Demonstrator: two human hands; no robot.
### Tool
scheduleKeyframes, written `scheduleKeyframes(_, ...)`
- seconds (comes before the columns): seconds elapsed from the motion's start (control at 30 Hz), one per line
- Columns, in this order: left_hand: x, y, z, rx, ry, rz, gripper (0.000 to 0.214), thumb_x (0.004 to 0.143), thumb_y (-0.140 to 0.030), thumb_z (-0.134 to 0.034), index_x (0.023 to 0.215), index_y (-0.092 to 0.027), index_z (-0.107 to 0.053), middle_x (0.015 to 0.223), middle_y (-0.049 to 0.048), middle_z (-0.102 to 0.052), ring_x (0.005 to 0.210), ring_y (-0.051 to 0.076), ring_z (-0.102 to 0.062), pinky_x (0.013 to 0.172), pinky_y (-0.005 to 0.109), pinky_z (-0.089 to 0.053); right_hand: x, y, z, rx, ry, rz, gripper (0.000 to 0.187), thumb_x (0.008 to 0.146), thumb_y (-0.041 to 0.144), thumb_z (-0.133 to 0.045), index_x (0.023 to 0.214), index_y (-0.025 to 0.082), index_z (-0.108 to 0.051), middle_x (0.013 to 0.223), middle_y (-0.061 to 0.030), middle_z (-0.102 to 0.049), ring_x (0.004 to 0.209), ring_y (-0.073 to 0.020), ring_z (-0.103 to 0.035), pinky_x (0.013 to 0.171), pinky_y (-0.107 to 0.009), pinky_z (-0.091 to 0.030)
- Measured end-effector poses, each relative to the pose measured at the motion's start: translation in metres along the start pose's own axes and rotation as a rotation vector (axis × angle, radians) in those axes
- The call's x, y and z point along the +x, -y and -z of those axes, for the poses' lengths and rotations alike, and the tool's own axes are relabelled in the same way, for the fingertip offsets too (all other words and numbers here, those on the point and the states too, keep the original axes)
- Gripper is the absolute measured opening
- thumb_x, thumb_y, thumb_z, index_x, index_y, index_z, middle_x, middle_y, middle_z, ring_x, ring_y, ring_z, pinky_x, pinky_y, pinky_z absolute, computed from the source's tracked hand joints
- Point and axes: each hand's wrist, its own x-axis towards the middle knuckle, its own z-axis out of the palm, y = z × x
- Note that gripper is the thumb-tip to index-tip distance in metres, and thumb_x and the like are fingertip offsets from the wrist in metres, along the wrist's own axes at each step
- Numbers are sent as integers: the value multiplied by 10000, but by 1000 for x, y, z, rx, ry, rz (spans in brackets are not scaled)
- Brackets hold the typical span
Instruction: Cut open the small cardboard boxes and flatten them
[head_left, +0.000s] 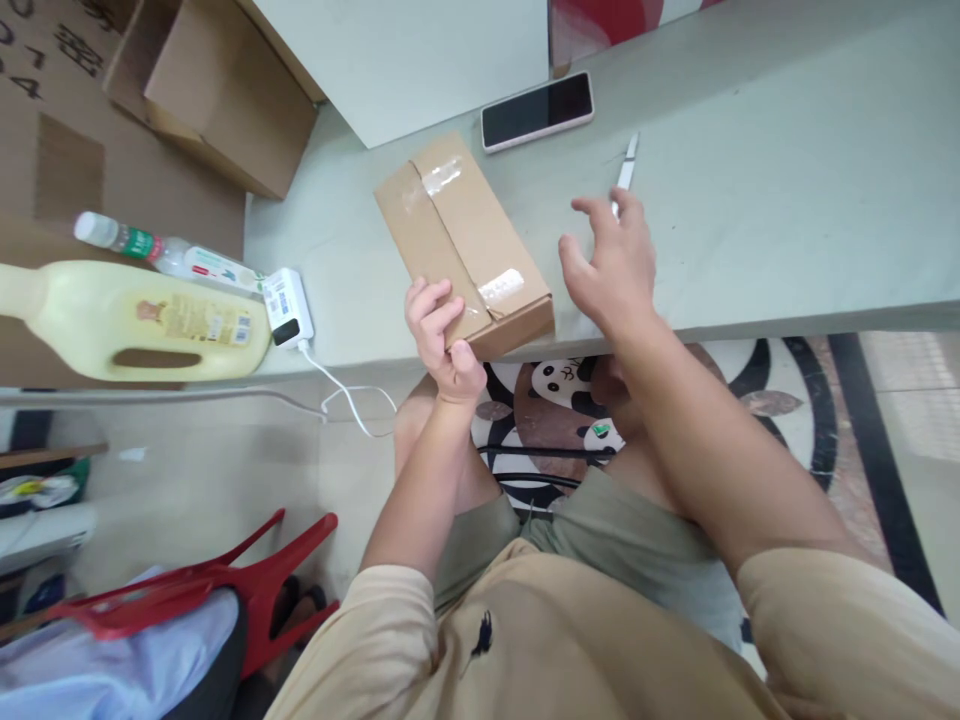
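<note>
Two bottle labels (199, 322) are unreadably small; left hand (439, 338) clasps taped box (461, 235), right hand (611, 265) spread loose.

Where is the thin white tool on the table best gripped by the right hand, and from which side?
Probably its near half, pinched from above across the narrow width. The thin white tool lies flat on the table, pointing away from the person, its near end under the fingertips of the right hand. The left hand grips the cardboard box.
</note>
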Motion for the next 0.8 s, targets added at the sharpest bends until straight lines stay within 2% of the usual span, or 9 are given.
scheduleKeyframes(0.07, -1, 0, -1, -16, -9, 12, 340, 998, -409, -317, 1128, -253, -591, 1190, 47, -624, 1264, 209, -564, 1173, 468, -424, 6, -7, 1, -212, 106, -151, 486, 947, 418, -501, 1381, 208, -564, 1618, -190, -362, 1528, -454, -255, 1167, -697, -254)
scheduleKeyframes(0.13, -1, 0, -2, -22, -14, 22, 336, 997, -407, -323, 1125, -252, -593, 1190, 47, -625, 1272, 211, -560, 1175, 473, -421, 9, -10, 2, -325, 197, -179, 475, 921, 386, -540, 1339, 169, -596, 1627, -210, -345, 1533, -483, -202, 1156, -705, -219)
scheduleKeyframes(0.2, -2, -1, -2, -31, -13, 25, 336, 997, -406, -326, 1127, -252, -595, 1193, 44, -624, 1268, 207, -561, 1178, 468, -417, 10, -8, 3, -367, 236, -148, 411, 911, 353, -547, 1260, 155, -637, 1557, -209, -443, 1485, -471, -278, 1126, -678, -254)
scheduleKeyframes(0.3, -1, -1, -1, -43, -2, 25, 336, 998, -407, -330, 1133, -254, -597, 1204, 36, -624, 1260, 195, -561, 1186, 453, -408, 12, -4, 7, -415, 234, -155, 310, 907, 289, -533, 1154, 145, -652, 1322, -197, -612, 1313, -414, -456, 1042, -614, -346)
scheduleKeyframes(0.43, -1, -3, 0, 4, 9, 29, 336, 1007, -422, -308, 1121, -257, -577, 1203, 38, -617, 1286, 199, -550, 1195, 469, -395, 17, -7, 6, -390, 247, -167, 314, 891, 212, -520, 1193, 153, -584, 1107, -178, -670, 1119, -355, -571, 950, -544, -424)
scheduleKeyframes(0.53, -1, -2, 0, 64, 14, 37, 361, 1010, -457, -274, 1097, -252, -558, 1192, 52, -615, 1284, 217, -558, 1192, 505, -398, 21, -16, -3, -178, 174, -148, 390, 866, 249, -565, 1251, 192, -550, 924, -112, -683, 915, -298, -620, 865, -491, -482)
scheduleKeyframes(0.67, -2, -2, -1, 78, 3, 66, 373, 1001, -485, -264, 1073, -256, -549, 1173, 62, -620, 1274, 227, -565, 1203, 509, -385, 25, -27, -16, 409, 131, -42, 293, 927, 318, -482, 1178, 253, -618, 675, 3, -604, 617, -189, -564, 665, -371, -508)
scheduleKeyframes(0.73, -3, -4, -2, 55, 0, 76, 355, 1001, -471, -280, 1086, -262, -553, 1188, 59, -621, 1296, 225, -555, 1212, 500, -375, 25, -27, -17, 693, 185, 25, 296, 951, 311, -418, 1117, 250, -656, 668, 9, -606, 561, -157, -546, 561, -317, -474)
scheduleKeyframes(0.8, -3, -7, -4, 56, 11, 80, 351, 1004, -463, -291, 1111, -261, -557, 1209, 62, -622, 1317, 228, -546, 1212, 497, -376, 21, -25, -12, 835, 165, 108, 311, 963, 305, -399, 1119, 242, -660, 735, -9, -652, 588, -149, -568, 519, -292, -451)
